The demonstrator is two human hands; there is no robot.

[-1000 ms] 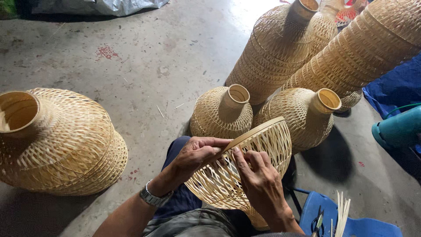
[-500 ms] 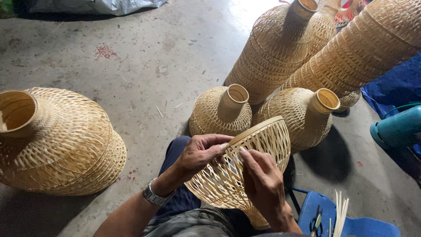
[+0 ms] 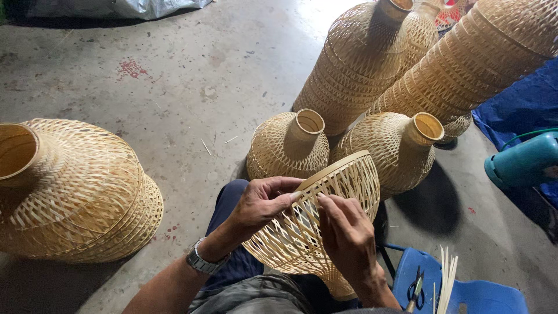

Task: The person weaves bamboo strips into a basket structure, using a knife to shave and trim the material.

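Observation:
An open-weave bamboo lampshade (image 3: 340, 192) rests on my lap, its round rim tilted up and away from me. My left hand (image 3: 261, 203) grips the near side of the rim, fingers curled over the thin strips. My right hand (image 3: 346, 235) lies on the weave just beside it, fingertips pinching strips close to the rim. A metal watch (image 3: 200, 263) sits on my left wrist.
Two finished small shades with necks (image 3: 290, 145) (image 3: 398, 148) stand just beyond my knees. A large shade (image 3: 75, 189) lies at the left. Tall stacks of shades (image 3: 354, 64) (image 3: 471, 64) lean at the back right. A blue stool (image 3: 459, 291) carries scissors (image 3: 415, 288) and bamboo strips (image 3: 446, 279). A teal object (image 3: 523, 163) lies right.
Both hands have stayed on the rim, with the fingers shifting slightly along the strips. The shade sits in nearly the same place.

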